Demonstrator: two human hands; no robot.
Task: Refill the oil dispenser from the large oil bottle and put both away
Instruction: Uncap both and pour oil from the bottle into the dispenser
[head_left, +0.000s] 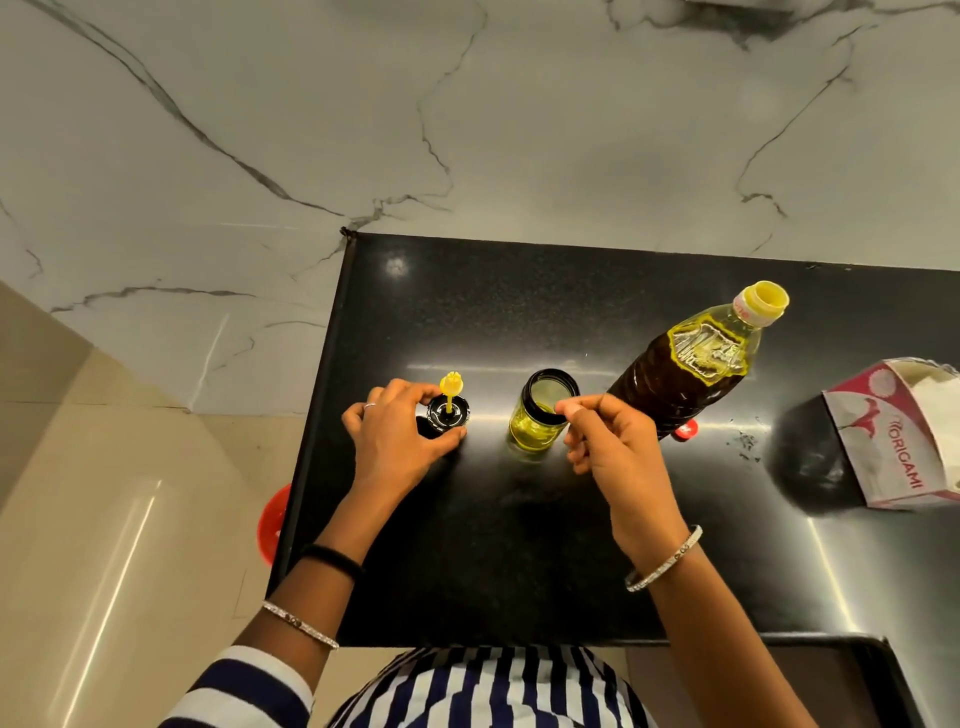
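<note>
Black lid (448, 411) clamped by fingers of left hand (397, 439), right hand (618, 457) pinching rim of oil jar (535, 428)

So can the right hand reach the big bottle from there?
Probably yes. The bottle stands right beside the right hand, with nothing between them. The hand's fingertips are at the jar rim, so it would need to leave that first.

Navy-and-white striped top (483, 691). Left forearm wears a black band (332, 558) and a beaded bangle (300, 623), one finger a ring (369, 406); right wrist wears a silver bangle (665, 558).
</note>
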